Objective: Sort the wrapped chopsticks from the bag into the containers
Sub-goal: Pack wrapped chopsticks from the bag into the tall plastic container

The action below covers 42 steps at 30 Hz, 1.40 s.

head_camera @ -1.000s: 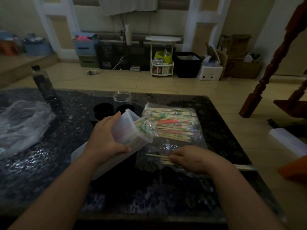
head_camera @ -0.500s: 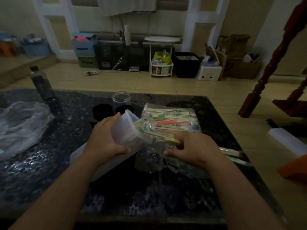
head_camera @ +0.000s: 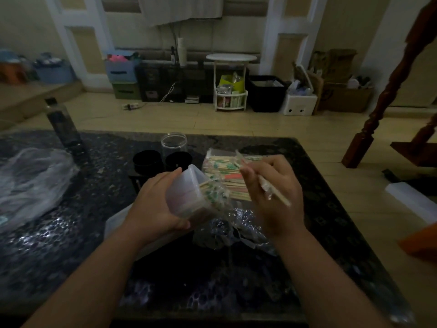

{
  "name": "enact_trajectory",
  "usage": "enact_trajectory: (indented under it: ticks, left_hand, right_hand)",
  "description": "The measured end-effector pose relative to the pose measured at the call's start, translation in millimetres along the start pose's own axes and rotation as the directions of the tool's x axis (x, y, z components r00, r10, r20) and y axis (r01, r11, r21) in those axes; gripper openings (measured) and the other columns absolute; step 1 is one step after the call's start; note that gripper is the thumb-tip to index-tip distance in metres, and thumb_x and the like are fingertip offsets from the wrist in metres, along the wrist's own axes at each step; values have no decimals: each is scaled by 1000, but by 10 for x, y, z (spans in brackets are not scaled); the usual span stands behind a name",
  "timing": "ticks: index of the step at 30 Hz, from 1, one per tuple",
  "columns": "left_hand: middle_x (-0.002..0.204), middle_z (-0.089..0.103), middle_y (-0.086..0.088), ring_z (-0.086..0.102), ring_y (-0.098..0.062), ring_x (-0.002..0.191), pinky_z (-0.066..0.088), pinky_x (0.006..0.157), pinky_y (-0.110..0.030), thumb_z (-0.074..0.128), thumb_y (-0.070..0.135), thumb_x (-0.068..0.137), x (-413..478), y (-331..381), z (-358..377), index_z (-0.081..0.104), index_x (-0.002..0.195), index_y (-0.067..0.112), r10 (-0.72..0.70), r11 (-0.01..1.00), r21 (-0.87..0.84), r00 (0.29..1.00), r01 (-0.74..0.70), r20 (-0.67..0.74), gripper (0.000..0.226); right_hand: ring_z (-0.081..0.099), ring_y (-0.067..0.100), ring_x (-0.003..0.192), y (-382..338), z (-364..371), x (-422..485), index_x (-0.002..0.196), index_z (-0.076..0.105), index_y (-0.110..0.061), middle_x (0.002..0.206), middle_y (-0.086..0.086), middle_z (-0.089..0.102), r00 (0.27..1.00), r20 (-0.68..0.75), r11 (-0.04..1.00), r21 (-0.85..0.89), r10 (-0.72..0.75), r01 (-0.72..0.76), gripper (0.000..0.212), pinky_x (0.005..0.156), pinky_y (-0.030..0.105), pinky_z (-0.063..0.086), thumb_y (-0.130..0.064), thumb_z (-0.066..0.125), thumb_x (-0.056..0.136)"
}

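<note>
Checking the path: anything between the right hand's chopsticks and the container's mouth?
Nothing separate. The wrapped chopsticks in the right hand have open air to the container in the left hand; only chopsticks already inside poke from its mouth.

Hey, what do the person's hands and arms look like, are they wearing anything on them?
Both are bare. The left hand and right hand have no gloves, and no rings show in the dim light. The left forearm and right forearm are uncovered down to the bottom edge of the picture: no sleeves, watch or bracelet in view.
</note>
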<state>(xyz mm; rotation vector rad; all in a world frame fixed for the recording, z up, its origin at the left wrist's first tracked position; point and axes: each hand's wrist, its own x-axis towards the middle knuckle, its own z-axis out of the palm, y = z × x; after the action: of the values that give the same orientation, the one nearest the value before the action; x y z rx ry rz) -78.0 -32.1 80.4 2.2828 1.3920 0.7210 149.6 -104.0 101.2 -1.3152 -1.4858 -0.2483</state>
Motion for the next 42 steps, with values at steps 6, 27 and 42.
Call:
enact_trajectory:
  ticks: [6,27,42]
  left_hand:
    - [147,38,3,31,-12,130,20,97,-18,60,60,31,10,5,12,34,151,23,23,1000,0,1000,-23,-1,128]
    - [145,34,12,27,-4,132,20,101,-20,69,61,30,2,-28,76,30,150,31,42,999,5,998,-42,53,130]
    - [147,35,8,28,-5,131,20,100,-20,76,46,38,3,3,98,31,151,29,59,998,8,996,-60,71,123]
  right_hand:
    - [63,27,61,-160,18,84,72,61,-23,70,6,62,932,-161,889,388,324,-242,38,55,49,52,-48,46,97]
    - [54,13,55,-156,151,111,85,66,-4,69,8,61,503,447,145,624,740,-768,15,51,25,44,-15,59,93]
    - [63,10,71,-132,282,-54,88,69,-21,86,0,69,723,418,655,321,549,-684,18,65,31,54,-13,56,98]
